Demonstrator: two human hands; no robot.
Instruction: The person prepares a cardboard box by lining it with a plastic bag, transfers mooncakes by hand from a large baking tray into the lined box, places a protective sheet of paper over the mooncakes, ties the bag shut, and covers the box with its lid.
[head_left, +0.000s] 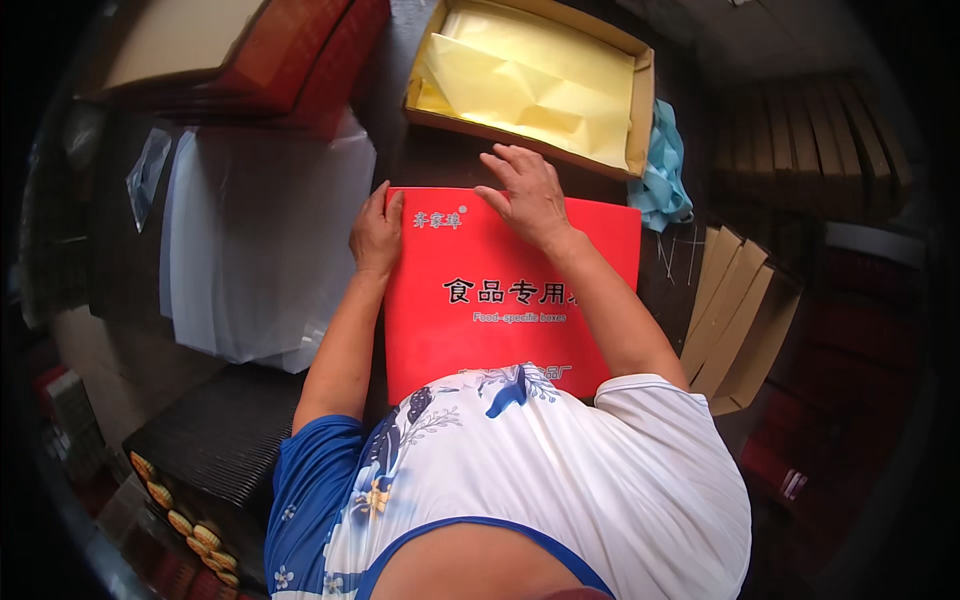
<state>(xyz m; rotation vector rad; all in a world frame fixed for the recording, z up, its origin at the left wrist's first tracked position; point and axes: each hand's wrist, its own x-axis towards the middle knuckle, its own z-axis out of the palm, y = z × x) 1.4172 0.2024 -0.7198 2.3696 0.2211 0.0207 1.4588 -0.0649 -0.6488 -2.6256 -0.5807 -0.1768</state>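
A flat red food box (500, 265) with dark printing lies in front of me, its near edge against my shirt. At its far left corner is my left hand (377, 235), thumb on the top and fingers curled along the side, gripping it. Over the far edge, my right hand (530, 195) has its fingers apart and holds nothing. Just beyond that hand stands an open cardboard box (645, 95) with yellow paper sheets (530, 80) in it.
Clear plastic bags (265, 240) lie left of the red box. Dark red boxes (290, 60) are stacked at the far left. Light blue ribbon (660, 175) and cardboard trays (740, 310) sit to the right. Round pastries (190, 525) show beside a dark ridged surface (215, 430) at lower left.
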